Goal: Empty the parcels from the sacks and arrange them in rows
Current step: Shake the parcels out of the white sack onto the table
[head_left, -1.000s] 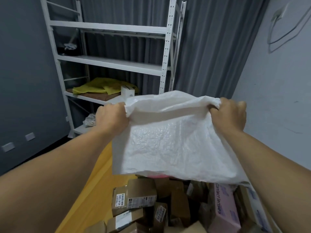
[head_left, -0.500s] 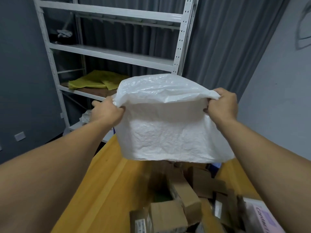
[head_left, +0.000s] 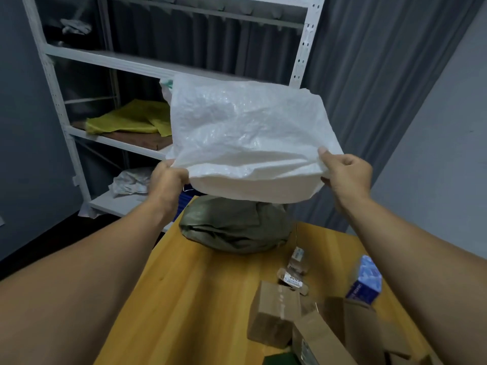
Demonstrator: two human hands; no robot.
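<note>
Now white sack (head_left: 245, 133) is up clear of parcels (head_left: 274, 314), prob. empty. Its edge pinched by left grip (head_left: 167, 177) & right grip (head_left: 345, 172).

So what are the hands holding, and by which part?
A white sack: the left hand grips its near edge at the left end, the right hand at the right end.

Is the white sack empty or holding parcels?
Likely empty: the white sack is flat and slack, gripped by the left hand and right hand, no bulges. Inside hidden.
</note>
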